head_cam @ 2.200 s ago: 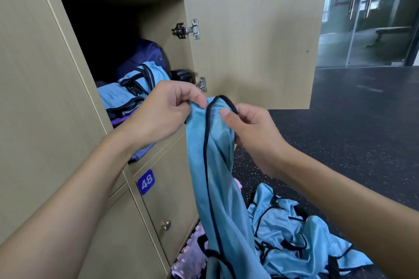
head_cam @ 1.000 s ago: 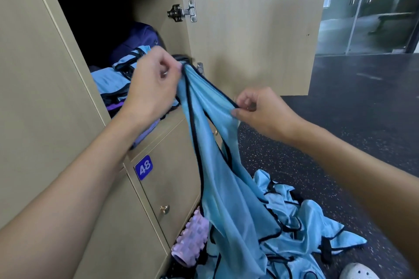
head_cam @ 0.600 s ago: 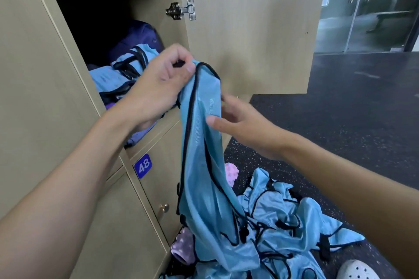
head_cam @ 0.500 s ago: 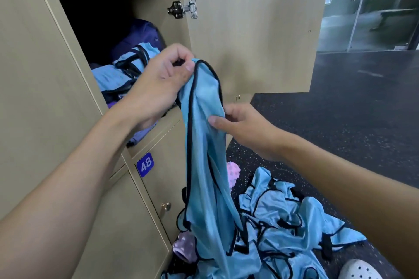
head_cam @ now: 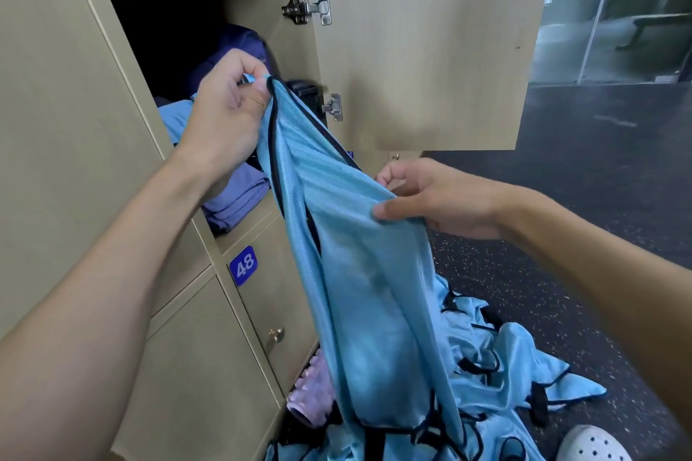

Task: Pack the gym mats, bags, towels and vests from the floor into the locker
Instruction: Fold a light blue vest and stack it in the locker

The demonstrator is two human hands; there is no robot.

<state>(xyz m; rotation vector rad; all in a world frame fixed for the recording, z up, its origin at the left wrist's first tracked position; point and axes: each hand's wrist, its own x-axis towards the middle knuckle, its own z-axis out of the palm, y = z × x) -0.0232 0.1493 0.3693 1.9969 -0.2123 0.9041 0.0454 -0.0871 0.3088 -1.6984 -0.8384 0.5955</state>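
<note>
A light blue vest [head_cam: 359, 273] with black trim hangs from both my hands in front of the open locker [head_cam: 194, 49]. My left hand [head_cam: 228, 112] pinches its top edge at the locker mouth. My right hand [head_cam: 430, 195] grips the fabric lower down, to the right. Inside the locker lie a dark purple bag [head_cam: 239, 45], blue cloth [head_cam: 176, 120] and a folded lavender towel [head_cam: 236, 198] at the front edge. More blue vests [head_cam: 498, 367] lie heaped on the floor below.
The locker door [head_cam: 423, 49] stands open to the right, above my right hand. A closed locker numbered 48 [head_cam: 243, 266] sits below. A pink ridged foam roller [head_cam: 310, 397] lies at the locker base. A white shoe [head_cam: 595, 445] shows at bottom right on dark speckled floor.
My left hand has risen slightly toward the locker opening with the vest's top edge. My right hand has slid down and right along the fabric, spreading the vest wider.
</note>
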